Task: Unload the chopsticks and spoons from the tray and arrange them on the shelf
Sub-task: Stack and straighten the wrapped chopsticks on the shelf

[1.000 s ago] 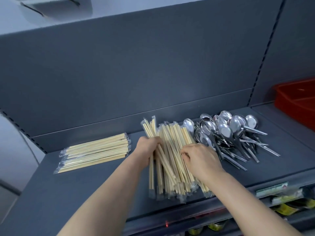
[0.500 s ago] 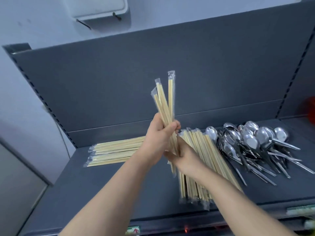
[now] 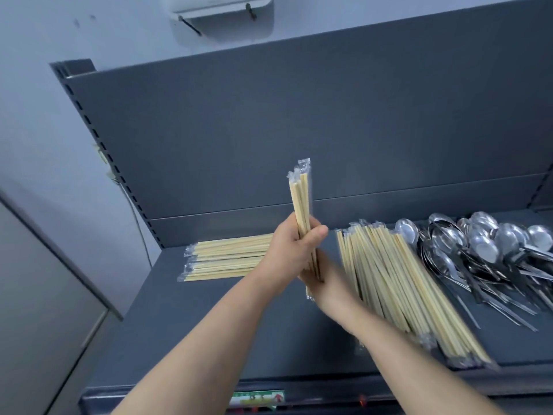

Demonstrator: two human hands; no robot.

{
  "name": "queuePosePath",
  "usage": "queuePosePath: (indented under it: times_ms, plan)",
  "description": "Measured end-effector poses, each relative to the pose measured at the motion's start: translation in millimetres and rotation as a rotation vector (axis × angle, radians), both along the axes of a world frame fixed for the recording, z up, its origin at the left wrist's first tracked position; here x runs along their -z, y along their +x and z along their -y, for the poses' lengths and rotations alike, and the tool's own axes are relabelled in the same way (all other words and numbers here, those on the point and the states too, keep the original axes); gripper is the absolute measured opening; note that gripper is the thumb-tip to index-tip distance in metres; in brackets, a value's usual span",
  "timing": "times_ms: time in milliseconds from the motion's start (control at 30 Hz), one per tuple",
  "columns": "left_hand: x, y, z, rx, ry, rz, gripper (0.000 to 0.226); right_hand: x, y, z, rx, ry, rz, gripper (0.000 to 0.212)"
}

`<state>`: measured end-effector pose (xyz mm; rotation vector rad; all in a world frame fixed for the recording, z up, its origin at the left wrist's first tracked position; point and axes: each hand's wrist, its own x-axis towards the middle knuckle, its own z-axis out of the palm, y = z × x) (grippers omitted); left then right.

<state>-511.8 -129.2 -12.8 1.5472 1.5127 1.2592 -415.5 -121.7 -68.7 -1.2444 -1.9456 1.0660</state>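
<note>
Currently: left hand (image 3: 287, 253) is gripping a small bundle of wrapped chopsticks (image 3: 300, 199), holding it upright above the shelf (image 3: 209, 324), thumb wrapping across the front. The right hand (image 3: 324, 284) is sitting just under it, against the bundle's lower end. It's blurred, so can't tell if it's gripping. Hands are touching. A loose chopstick pile (image 3: 389, 280) is lying on the shelf just right of the hands, a neat stack (image 3: 227, 259) is lying to the left, and spoons (image 3: 484, 250) are lying heaped at far right, beside the loose pile.
</note>
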Motion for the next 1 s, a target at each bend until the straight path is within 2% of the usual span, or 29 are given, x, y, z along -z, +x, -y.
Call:
queuePosePath:
  times_ms: [100,167,233,300,367,467,533,667,700,800,867,1000]
  plan:
    - [-2.7,-22.3,2.0,-0.087,0.040,0.129,0.013,-4.2,-8.6,0.2,-0.013,0.062,0.125,0.011]
    - [1.3,-50.4,7.2,-0.233,0.068,0.302,0.022,-7.0,-16.7,-1.3,-0.031,0.160,0.323,0.015]
    - [13.9,-87.6,16.8,-0.408,0.022,0.429,0.037,-10.5,-28.4,-1.5,-0.054,0.249,0.572,0.016]
    - [30.5,-121.1,31.8,-0.575,-0.095,0.532,0.068,-13.2,-41.8,0.9,-0.077,0.263,0.716,0.018]
    - [51.7,-149.1,45.2,-0.684,-0.184,0.525,0.073,-13.1,-58.2,4.2,-0.108,0.262,0.787,0.023]
    - [74.1,-172.2,58.9,-0.669,-0.295,0.286,0.038,-3.3,-78.1,1.1,-0.161,0.301,0.805,0.031]
    - [80.3,-182.4,62.2,-0.648,-0.320,0.068,0.024,5.9,-85.4,-4.4,-0.202,0.293,0.761,0.041]
    - [80.4,-188.0,64.4,-0.629,-0.372,-0.507,0.035,11.0,-80.1,-8.3,-0.219,0.295,0.631,0.057]
    - [79.9,-186.3,66.0,-0.600,-0.337,-0.594,0.038,12.4,-77.4,-8.4,-0.209,0.308,0.610,0.060]
    - [84.5,-180.3,68.4,-0.317,-0.174,-0.810,0.046,18.5,-73.6,-3.6,-0.160,0.335,0.627,0.064]
    - [93.8,-176.1,68.2,-0.124,-0.184,-0.962,0.054,28.1,-74.2,0.9,-0.135,0.328,0.666,0.062]
    - [104.4,-172.7,60.4,-0.105,-0.241,-1.003,0.050,47.7,-81.3,2.5,-0.093,0.266,0.701,0.054]
